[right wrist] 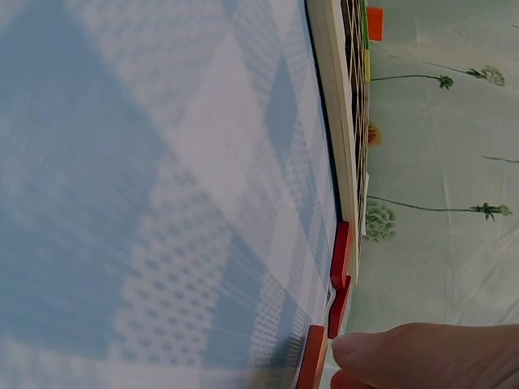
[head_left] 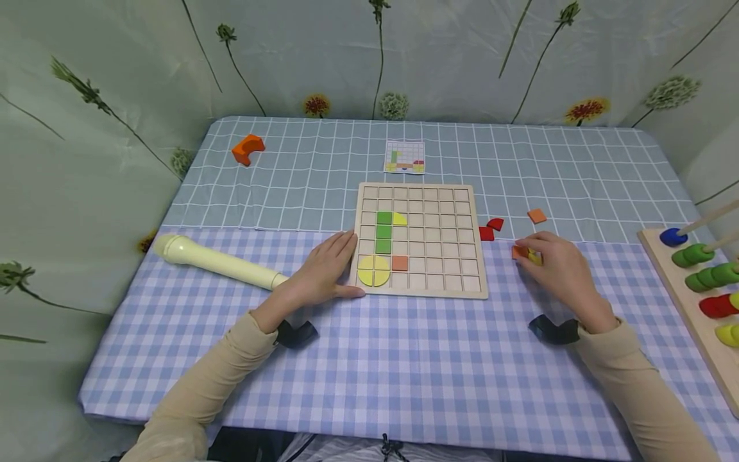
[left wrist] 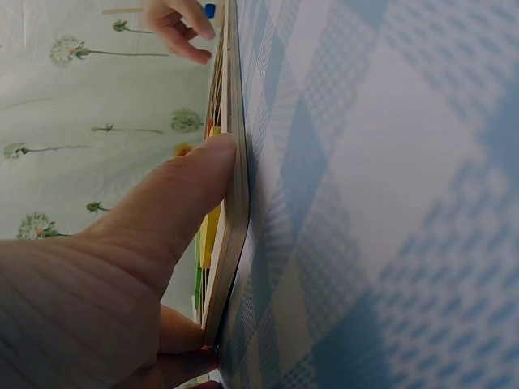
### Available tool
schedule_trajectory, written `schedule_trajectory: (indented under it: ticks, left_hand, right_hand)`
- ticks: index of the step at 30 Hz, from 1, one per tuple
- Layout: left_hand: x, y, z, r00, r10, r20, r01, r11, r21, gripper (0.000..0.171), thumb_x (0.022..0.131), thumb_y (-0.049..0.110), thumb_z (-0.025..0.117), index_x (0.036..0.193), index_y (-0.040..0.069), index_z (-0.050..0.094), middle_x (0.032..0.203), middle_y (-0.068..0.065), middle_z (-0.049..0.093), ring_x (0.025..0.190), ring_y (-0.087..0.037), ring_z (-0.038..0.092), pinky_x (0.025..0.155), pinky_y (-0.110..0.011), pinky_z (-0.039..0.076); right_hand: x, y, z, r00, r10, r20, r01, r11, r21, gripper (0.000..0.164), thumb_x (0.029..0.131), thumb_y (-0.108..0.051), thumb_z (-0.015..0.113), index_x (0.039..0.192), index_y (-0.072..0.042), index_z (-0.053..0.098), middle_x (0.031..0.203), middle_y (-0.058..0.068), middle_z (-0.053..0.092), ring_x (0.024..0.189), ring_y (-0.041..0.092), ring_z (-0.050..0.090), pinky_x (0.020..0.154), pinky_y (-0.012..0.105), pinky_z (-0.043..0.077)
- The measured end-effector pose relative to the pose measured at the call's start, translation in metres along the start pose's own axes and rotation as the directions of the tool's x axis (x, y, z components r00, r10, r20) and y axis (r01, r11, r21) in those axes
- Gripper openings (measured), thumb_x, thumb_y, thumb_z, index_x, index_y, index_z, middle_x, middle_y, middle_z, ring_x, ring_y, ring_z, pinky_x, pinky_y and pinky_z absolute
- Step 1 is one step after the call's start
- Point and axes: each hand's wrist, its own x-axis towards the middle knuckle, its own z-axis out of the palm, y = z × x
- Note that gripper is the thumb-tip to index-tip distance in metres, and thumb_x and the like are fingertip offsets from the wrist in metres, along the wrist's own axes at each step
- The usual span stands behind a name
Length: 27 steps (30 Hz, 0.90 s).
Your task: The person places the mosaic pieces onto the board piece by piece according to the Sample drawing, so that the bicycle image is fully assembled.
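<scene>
A wooden grid board [head_left: 433, 290] lies flat in the middle of the table, bearing green squares [head_left: 383, 232], yellow quarter-round tiles [head_left: 398, 219] and an orange square [head_left: 399, 263]. My left hand [head_left: 328, 269] rests along its left edge, fingers extended, with the thumb [left wrist: 195, 174] against the front edge. Right of the board, my right hand [head_left: 557, 266] pinches an orange square tile [head_left: 518, 253] low over the cloth, between thumb and index finger. A yellow tile [head_left: 534, 258] shows partly beneath this hand. Red tiles [head_left: 487, 233] lie between that hand and the board.
A small pattern card [head_left: 405, 157] lies behind the board. Another orange tile [head_left: 537, 215] is at back right. A pale yellow stick [head_left: 225, 262] lies beside my left forearm. An orange arch block [head_left: 248, 149] stands far left, and a wooden bead rack [head_left: 687, 308] stands on the right.
</scene>
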Motion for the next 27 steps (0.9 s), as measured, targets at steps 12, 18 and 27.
schedule_trajectory:
  ticks: [12,18,27]
  left_hand:
    - [-0.001,0.002,0.000,1.000,-0.001,-0.002,0.001,1.000,-0.004,0.102,0.081,0.049,0.068,0.149,-0.004,0.014,0.157,-0.020,0.015,0.145,-0.038,0.015,0.115,-0.055,0.022]
    - [-0.001,0.001,0.000,1.000,-0.001,0.001,0.001,1.000,-0.004,0.102,0.081,0.050,0.067,0.149,-0.003,0.014,0.157,-0.020,0.015,0.145,-0.038,0.014,0.115,-0.055,0.022]
    - [0.000,0.002,-0.002,1.000,-0.007,0.010,0.007,1.000,0.003,0.102,0.081,0.050,0.067,0.149,-0.004,0.013,0.157,-0.020,0.015,0.146,-0.037,0.014,0.116,-0.054,0.020]
  right_hand:
    - [0.001,0.005,0.000,0.997,0.006,0.083,-0.003,0.999,-0.032,0.031,0.078,-0.004,0.070,0.107,0.007,0.067,0.096,0.023,0.065,0.075,0.029,0.057,0.064,0.041,0.046]
    - [0.001,0.002,0.001,0.997,-0.003,0.081,0.007,0.999,-0.047,0.032,0.077,-0.006,0.072,0.106,0.008,0.068,0.093,0.025,0.066,0.078,0.032,0.058,0.069,0.048,0.049]
    - [0.002,-0.006,0.003,0.996,-0.084,-0.022,0.084,0.996,-0.012,0.025,0.077,-0.006,0.072,0.099,0.006,0.071,0.088,0.020,0.067,0.070,0.026,0.055,0.058,0.034,0.044]
